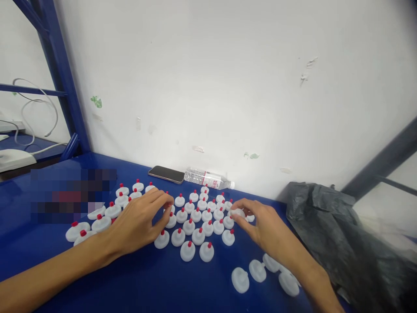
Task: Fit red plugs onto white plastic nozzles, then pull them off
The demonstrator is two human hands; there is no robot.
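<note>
Pinching a white disc (237, 213) in the right hand (243, 214), with thumb and fingers nearly closed on its rim, beside the right edge of the red-tipped discs (197, 236). Curling the left hand (143, 219) at the left of that middle group, with fingertips close together; impossible to tell whether gripping anything. Best to pinch lightly and avoid knocking neighbouring discs. Nearer, below the right hand, on the tabletop (137, 287): plain discs (240, 280). Beyond, along the wall (211, 87): phone (167, 174), bottle (210, 179). Far right: bag (312, 230).

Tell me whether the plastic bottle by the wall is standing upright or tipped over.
Tipped over: the bottle lies on its side along the wall, its white cap pointing toward the picture's right.
</note>
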